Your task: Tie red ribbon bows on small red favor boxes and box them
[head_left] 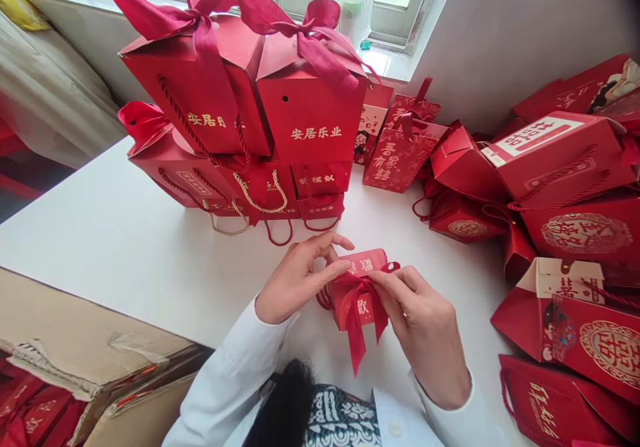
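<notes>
A small red gift box [359,300] with pale lettering stands on the white table in front of me, a dark red ribbon [356,334] across its front with two tails hanging down. My left hand [305,274] rests at the box's left upper edge, thumb on its top and fingers curved apart behind it. On the right side, my right hand [417,307] pinches the ribbon between thumb and forefinger, near the bow's loop. A twisted cord handle [324,298] shows at the box's left side.
Large red gift boxes [310,114] with ribbon bows are stacked at the back of the white table [175,267]. Many more red boxes [565,160] pile up along the right. Flat red bags [400,154] lean by the wall. An opened cardboard box [100,327] stands at lower left.
</notes>
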`<state>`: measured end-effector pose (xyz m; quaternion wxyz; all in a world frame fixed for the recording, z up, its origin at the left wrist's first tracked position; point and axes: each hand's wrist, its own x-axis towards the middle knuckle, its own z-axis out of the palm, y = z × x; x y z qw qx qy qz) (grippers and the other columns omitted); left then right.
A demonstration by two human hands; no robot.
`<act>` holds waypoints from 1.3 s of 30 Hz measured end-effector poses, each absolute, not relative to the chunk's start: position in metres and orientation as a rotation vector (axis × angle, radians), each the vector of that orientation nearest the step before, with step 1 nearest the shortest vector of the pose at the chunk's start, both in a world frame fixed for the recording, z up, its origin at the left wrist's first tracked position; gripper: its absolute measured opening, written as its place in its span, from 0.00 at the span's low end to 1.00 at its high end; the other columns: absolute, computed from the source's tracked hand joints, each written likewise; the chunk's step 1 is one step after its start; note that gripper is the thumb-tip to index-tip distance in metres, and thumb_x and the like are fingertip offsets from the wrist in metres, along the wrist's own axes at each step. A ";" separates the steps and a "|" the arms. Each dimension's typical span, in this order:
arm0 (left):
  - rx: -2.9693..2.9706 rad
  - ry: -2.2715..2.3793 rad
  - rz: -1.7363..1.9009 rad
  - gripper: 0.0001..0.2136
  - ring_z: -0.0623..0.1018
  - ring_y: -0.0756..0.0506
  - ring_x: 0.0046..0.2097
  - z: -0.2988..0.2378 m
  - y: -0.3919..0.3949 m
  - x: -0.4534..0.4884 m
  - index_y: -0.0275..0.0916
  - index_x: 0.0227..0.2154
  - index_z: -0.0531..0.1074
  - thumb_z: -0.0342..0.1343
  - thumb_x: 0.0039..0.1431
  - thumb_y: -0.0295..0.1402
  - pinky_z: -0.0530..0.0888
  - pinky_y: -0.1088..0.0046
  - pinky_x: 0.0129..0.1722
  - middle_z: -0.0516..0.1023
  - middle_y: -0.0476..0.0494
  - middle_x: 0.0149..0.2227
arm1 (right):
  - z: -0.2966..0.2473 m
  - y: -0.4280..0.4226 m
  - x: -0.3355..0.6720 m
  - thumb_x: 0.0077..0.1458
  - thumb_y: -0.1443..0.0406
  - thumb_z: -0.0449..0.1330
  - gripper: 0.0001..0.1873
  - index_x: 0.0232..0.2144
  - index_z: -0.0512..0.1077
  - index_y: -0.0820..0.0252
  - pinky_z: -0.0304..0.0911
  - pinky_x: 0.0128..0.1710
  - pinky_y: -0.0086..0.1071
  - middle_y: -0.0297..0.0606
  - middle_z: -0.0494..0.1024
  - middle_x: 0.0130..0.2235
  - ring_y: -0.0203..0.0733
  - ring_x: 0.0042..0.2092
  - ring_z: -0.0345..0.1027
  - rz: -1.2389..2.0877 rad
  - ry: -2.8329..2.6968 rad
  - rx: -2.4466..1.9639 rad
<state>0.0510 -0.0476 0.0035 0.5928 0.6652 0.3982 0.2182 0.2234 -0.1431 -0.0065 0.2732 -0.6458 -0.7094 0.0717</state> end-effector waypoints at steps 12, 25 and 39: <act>1.334 0.902 0.582 0.10 0.65 0.53 0.25 -0.014 -0.043 0.056 0.40 0.40 0.63 0.55 0.57 0.35 0.62 0.77 0.28 0.64 0.57 0.22 | -0.018 -0.151 0.223 0.60 0.77 0.51 0.13 0.37 0.73 0.60 0.55 0.29 0.29 0.36 0.74 0.30 0.37 0.29 0.62 -0.204 -1.994 -1.606; 1.031 0.793 0.611 0.13 0.63 0.55 0.23 -0.025 -0.038 0.057 0.39 0.35 0.59 0.60 0.53 0.34 0.61 0.78 0.27 0.65 0.59 0.18 | -0.018 -0.149 0.227 0.59 0.77 0.51 0.13 0.36 0.73 0.60 0.56 0.29 0.29 0.36 0.75 0.30 0.37 0.29 0.62 -0.238 -2.050 -1.568; 1.636 1.099 0.834 0.10 0.70 0.47 0.41 -0.006 -0.062 0.055 0.40 0.41 0.66 0.55 0.58 0.37 0.65 0.72 0.42 0.70 0.46 0.40 | -0.010 -0.151 0.241 0.60 0.67 0.54 0.16 0.51 0.66 0.53 0.62 0.30 0.29 0.38 0.66 0.41 0.39 0.38 0.63 0.228 -1.683 -1.706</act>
